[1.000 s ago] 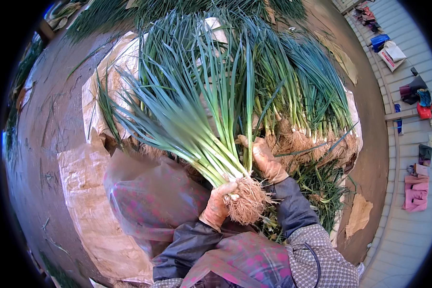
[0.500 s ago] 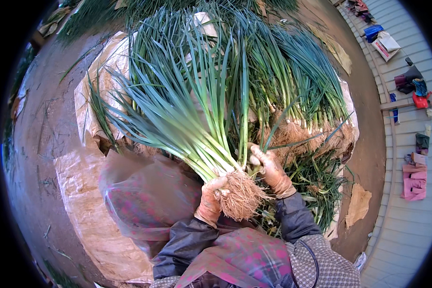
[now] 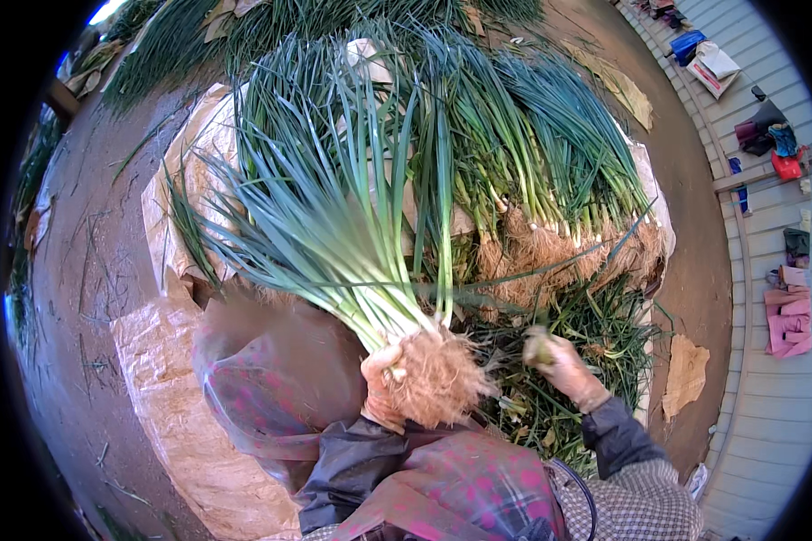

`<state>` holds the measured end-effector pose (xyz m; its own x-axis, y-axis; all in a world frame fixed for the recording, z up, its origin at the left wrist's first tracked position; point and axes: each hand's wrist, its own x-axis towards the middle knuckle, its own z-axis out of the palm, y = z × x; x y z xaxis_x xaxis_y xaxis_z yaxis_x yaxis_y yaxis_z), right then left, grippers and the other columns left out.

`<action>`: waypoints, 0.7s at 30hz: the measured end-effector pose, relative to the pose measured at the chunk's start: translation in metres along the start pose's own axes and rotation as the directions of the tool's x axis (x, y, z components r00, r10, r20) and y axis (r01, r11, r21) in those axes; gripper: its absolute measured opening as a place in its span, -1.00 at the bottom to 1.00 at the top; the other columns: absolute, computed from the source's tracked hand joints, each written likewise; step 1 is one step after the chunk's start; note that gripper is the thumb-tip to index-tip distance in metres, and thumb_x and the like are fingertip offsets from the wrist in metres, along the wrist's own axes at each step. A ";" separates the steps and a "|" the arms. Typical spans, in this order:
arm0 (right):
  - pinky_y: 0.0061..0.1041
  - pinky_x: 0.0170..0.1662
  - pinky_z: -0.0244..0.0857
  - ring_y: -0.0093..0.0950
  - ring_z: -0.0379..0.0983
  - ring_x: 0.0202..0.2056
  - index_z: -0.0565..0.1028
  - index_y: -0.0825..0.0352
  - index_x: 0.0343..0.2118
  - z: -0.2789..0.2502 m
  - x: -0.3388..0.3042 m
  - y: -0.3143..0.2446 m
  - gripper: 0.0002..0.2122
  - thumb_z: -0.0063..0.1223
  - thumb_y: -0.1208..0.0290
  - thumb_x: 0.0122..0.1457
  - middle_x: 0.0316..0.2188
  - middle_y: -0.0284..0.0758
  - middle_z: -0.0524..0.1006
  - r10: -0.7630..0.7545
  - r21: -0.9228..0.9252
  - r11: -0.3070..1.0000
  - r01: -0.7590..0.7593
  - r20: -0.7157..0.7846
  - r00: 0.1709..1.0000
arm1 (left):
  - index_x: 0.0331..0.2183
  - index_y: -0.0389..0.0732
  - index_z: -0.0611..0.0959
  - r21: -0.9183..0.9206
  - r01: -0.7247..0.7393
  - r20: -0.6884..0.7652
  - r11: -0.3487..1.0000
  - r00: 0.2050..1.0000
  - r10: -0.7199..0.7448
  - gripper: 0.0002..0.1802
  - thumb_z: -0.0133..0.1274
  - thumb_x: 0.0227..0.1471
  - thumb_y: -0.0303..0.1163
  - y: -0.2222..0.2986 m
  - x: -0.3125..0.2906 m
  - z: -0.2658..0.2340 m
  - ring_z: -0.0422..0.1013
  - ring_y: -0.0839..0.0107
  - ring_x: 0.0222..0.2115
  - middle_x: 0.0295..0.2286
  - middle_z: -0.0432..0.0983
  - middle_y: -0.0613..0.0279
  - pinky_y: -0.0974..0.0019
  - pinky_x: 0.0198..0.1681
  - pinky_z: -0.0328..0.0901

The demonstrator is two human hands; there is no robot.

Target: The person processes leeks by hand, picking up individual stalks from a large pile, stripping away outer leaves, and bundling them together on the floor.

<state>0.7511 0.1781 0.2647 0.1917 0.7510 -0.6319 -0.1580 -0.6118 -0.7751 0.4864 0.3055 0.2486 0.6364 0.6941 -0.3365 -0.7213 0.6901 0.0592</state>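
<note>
A bunch of green garlic (image 3: 383, 270), with long flat leaves, pale stems and a thick tan tangle of roots (image 3: 437, 379), leans away from me across my lap. My gloved left hand (image 3: 384, 388) is closed around the pale stem ends, just left of the roots. To the right of the roots, my gloved right hand (image 3: 564, 368) is closed on a small wad of green leaf scraps (image 3: 539, 347), blurred by motion. That hand is apart from the bunch and above a heap of loose leaf trimmings (image 3: 595, 329).
More green garlic (image 3: 559, 171) lies in a row at the far right, roots toward me. A pale woven sheet (image 3: 198, 424) is spread beneath. Another leafy pile (image 3: 270, 36) lies at the back. Clothes and bags (image 3: 789, 316) line the ribbed wall at right.
My right hand has moved right and toward me, off the bunch, with green scraps in it. My left hand still grips the bunch in nearly the same place.
</note>
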 end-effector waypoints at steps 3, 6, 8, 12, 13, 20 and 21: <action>-0.33 -0.13 0.33 -0.33 0.49 -0.22 0.46 0.37 -0.03 -0.106 -0.040 0.098 -0.35 -0.20 -0.21 0.17 -0.19 -0.13 0.54 0.657 -0.911 0.094 -0.401 -0.246 0.713 | 0.00 -0.39 0.39 -0.017 0.015 0.067 1.000 0.998 -0.014 -0.27 0.06 -0.21 -0.18 -0.012 0.001 0.001 0.42 0.17 -0.15 -0.15 0.44 -0.06 0.09 0.00 0.32; -0.31 0.02 0.27 -0.21 0.44 -0.03 0.36 0.33 0.09 -0.074 -0.043 0.085 -0.33 -0.04 -0.18 0.09 -0.03 -0.07 0.47 0.624 -0.991 -0.070 -0.117 -0.135 0.769 | 0.01 -0.40 0.38 -0.020 0.082 -0.012 0.996 0.997 -0.082 -0.27 0.06 -0.21 -0.20 -0.010 -0.002 0.001 0.42 0.16 -0.15 -0.15 0.44 -0.07 0.10 -0.01 0.33; -0.36 -0.02 0.32 -0.22 0.46 -0.06 0.33 0.26 0.12 -0.004 -0.017 0.019 -0.44 0.09 0.05 0.11 -0.07 -0.08 0.50 0.022 -0.705 0.708 -0.051 -0.050 0.999 | 0.02 -0.41 0.37 -0.025 0.146 -0.059 0.989 0.987 -0.147 -0.26 0.05 -0.21 -0.21 -0.012 -0.003 0.000 0.43 0.15 -0.16 -0.16 0.45 -0.07 0.10 -0.01 0.33; -0.45 -0.14 0.37 -0.37 0.48 -0.19 0.29 0.34 0.14 0.079 0.068 -0.050 -0.46 0.05 0.14 0.17 -0.14 -0.11 0.49 -0.331 -0.427 0.834 0.350 0.120 0.936 | 0.02 -0.43 0.37 0.103 0.106 -0.036 0.989 0.994 -0.103 -0.31 0.03 -0.17 -0.28 -0.008 0.003 -0.003 0.44 0.13 -0.17 -0.15 0.46 -0.09 0.14 -0.03 0.35; -0.45 -0.24 0.38 -0.39 0.50 -0.27 0.40 0.42 -0.02 0.084 0.095 -0.043 -0.58 0.01 0.17 0.20 -0.22 -0.11 0.52 -0.613 -0.444 0.614 0.652 0.252 0.749 | -0.02 -0.42 0.40 0.092 0.068 -0.099 0.993 0.993 -0.059 -0.40 0.03 -0.14 -0.36 -0.013 0.003 0.011 0.47 0.22 -0.23 -0.19 0.48 -0.02 0.23 -0.13 0.40; -0.31 -0.21 0.33 -0.17 0.47 -0.29 0.48 0.46 -0.22 0.112 0.104 -0.036 -0.71 -0.08 0.28 0.22 -0.30 -0.03 0.50 -0.609 -0.623 0.537 0.569 0.180 0.773 | -0.17 -0.29 0.51 0.164 0.205 -0.155 0.965 0.971 -0.180 -0.68 0.05 -0.04 -0.45 0.005 -0.009 0.000 0.45 0.51 -0.46 -0.40 0.50 0.31 0.50 -0.41 0.35; -0.32 -0.15 0.33 -0.16 0.47 -0.25 0.50 0.46 -0.21 0.114 0.107 -0.026 -0.70 -0.08 0.28 0.22 -0.24 -0.02 0.50 -0.677 -0.571 0.558 0.602 0.107 0.728 | -0.21 -0.28 0.54 0.168 0.185 -0.222 0.968 0.964 -0.146 -0.72 0.07 -0.03 -0.43 -0.007 -0.006 -0.015 0.42 0.54 -0.49 -0.43 0.49 0.33 0.52 -0.43 0.33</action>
<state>0.6658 0.3029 0.2173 0.1429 0.9876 0.0646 0.5809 -0.0308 -0.8134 0.4839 0.2937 0.2360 0.6580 0.5231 -0.5416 -0.5347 0.8311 0.1531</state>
